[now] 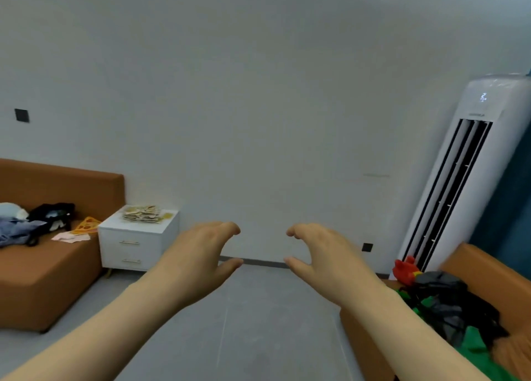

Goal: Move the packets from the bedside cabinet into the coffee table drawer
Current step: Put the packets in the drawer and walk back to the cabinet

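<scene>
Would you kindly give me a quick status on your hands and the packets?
Left grip, right grip open, holding nothing. Packets piled on bedside cabinet, untouched. No obstacle seen on floor ahead.

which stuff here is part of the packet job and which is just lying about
Job: packets, bedside cabinet, left hand, right hand (both empty); the drawer is out of view.
Lying about: clothes, sofa, air conditioner, red toy.
</scene>
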Action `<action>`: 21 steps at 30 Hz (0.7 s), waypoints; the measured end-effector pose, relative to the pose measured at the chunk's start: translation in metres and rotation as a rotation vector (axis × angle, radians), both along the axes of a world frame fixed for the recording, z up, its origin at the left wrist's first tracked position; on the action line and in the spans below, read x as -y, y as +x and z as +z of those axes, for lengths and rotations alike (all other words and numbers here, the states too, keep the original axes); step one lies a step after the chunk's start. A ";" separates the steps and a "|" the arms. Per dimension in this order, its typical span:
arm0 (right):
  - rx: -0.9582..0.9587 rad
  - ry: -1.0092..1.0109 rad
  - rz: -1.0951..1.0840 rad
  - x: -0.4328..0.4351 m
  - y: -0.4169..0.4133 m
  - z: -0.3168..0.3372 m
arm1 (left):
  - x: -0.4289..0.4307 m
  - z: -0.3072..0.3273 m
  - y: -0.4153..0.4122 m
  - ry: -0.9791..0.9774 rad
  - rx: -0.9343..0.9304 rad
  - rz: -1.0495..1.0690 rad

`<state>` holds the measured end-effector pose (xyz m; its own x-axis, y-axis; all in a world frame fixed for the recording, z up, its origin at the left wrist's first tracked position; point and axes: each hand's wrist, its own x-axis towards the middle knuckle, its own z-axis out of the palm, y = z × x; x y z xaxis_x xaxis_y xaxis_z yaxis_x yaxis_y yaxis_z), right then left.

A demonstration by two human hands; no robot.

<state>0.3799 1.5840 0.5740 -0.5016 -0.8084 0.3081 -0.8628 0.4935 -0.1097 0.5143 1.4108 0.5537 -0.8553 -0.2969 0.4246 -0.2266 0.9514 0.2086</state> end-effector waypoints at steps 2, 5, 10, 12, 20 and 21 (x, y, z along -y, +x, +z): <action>-0.001 -0.006 0.025 0.025 -0.025 -0.002 | 0.021 -0.001 -0.019 -0.008 0.002 0.032; -0.001 -0.021 0.069 0.064 -0.064 -0.004 | 0.055 -0.002 -0.051 -0.034 0.005 0.093; -0.002 -0.056 0.147 0.129 -0.135 0.000 | 0.109 0.007 -0.107 -0.082 -0.003 0.180; 0.001 -0.056 0.175 0.155 -0.162 0.001 | 0.130 0.011 -0.130 -0.083 0.020 0.210; 0.036 -0.011 0.286 0.271 -0.242 -0.013 | 0.228 -0.003 -0.192 -0.049 0.054 0.318; 0.027 -0.017 0.301 0.288 -0.248 -0.015 | 0.243 -0.006 -0.198 -0.054 0.040 0.329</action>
<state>0.1323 1.2963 0.5591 -0.2484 -0.9168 0.3127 -0.9667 0.2140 -0.1405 0.3166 1.1682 0.5481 -0.7338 -0.5378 0.4150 -0.5305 0.8353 0.1445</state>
